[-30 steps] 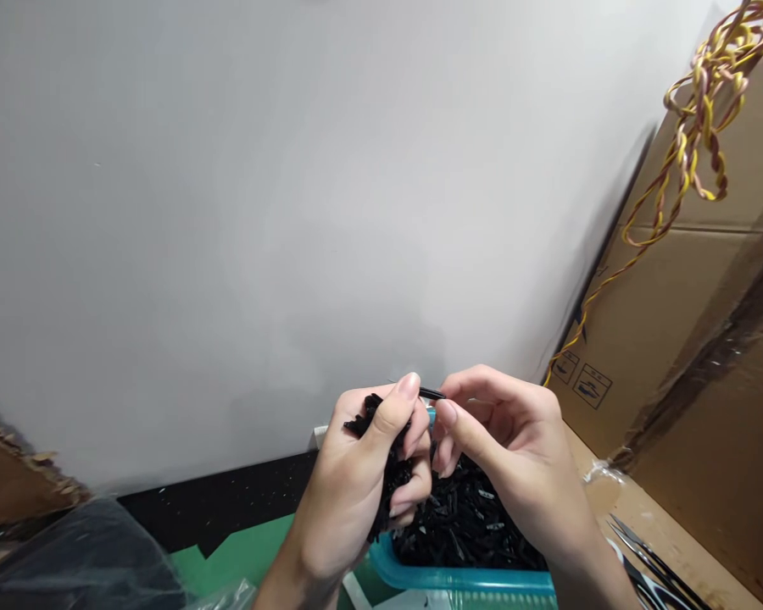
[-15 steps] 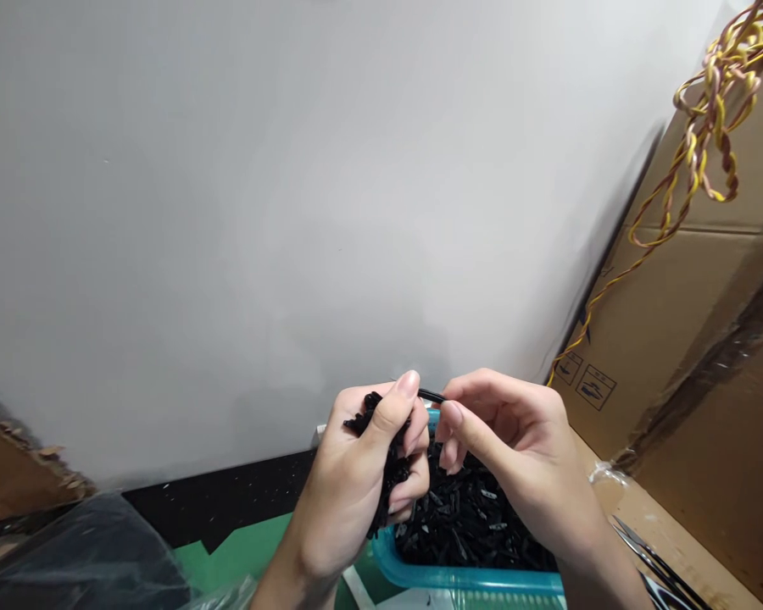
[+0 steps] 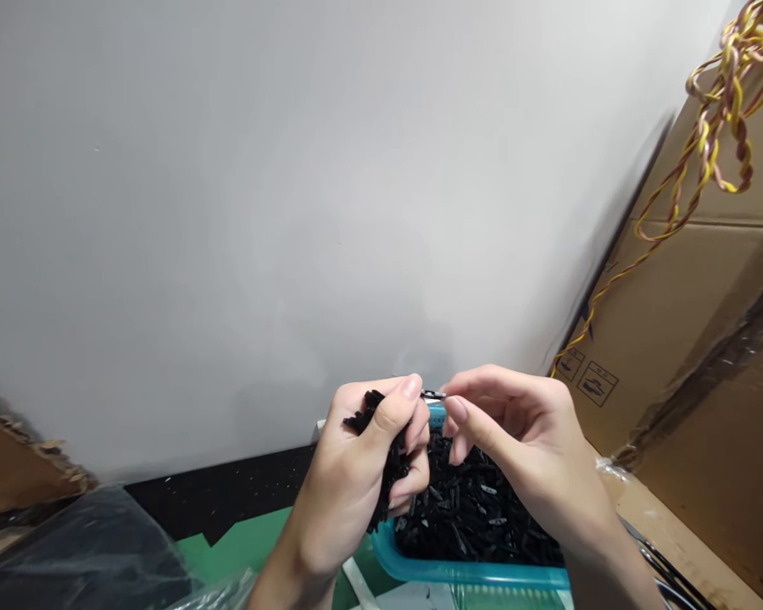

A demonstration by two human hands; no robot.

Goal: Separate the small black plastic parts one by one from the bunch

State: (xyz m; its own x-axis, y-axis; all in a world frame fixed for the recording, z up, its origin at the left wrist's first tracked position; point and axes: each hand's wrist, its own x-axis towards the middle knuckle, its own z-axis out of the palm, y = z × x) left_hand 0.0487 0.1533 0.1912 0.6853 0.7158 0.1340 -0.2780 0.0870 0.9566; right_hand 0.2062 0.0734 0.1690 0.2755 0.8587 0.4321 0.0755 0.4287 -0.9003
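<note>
My left hand [image 3: 356,474] is closed around a bunch of small black plastic pieces [image 3: 387,462], its thumb pressed on top. My right hand [image 3: 525,453] pinches one small black piece [image 3: 432,394] between thumb and forefinger, right at the left thumb tip. Both hands hover over a teal tray [image 3: 420,569] heaped with several more of the same black pieces [image 3: 476,517].
A plain white wall fills the background. Cardboard boxes [image 3: 693,322] stand at the right, with a twisted yellow and pink wire [image 3: 705,135] hanging in front. Metal tweezers [image 3: 667,568] lie at the lower right. A dark plastic bag [image 3: 82,559] sits at the lower left on the green mat [image 3: 242,546].
The view has shifted slightly; both hands stay together over the tray. Less of the small black piece shows between the fingertips now.
</note>
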